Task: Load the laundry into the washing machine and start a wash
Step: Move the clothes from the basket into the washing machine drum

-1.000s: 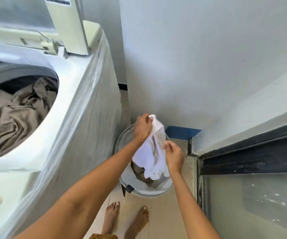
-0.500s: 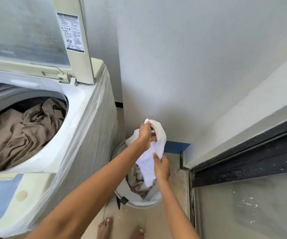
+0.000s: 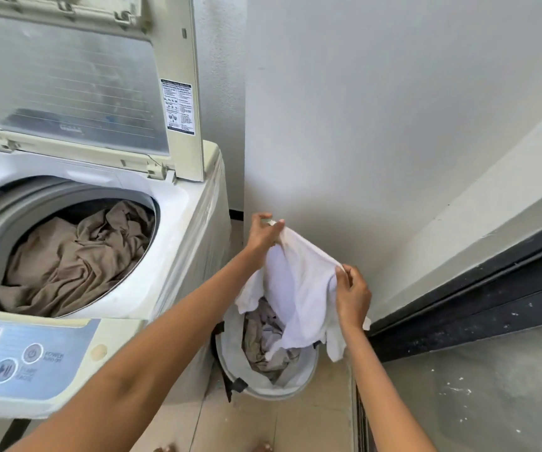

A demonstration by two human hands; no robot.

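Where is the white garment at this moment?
In the head view, right of centre, the white garment is stretched between the left hand and right hand, above the laundry basket standing beside the washing machine.

The soft white cloth garment (image 3: pixel 299 288) at centre looks thin and matt. The crumpled tan cloth (image 3: pixel 74 256) fills the smooth grey plastic drum ring (image 3: pixel 8 210) at left. The cream plastic lid (image 3: pixel 178 60) above looks dull and scuffed.
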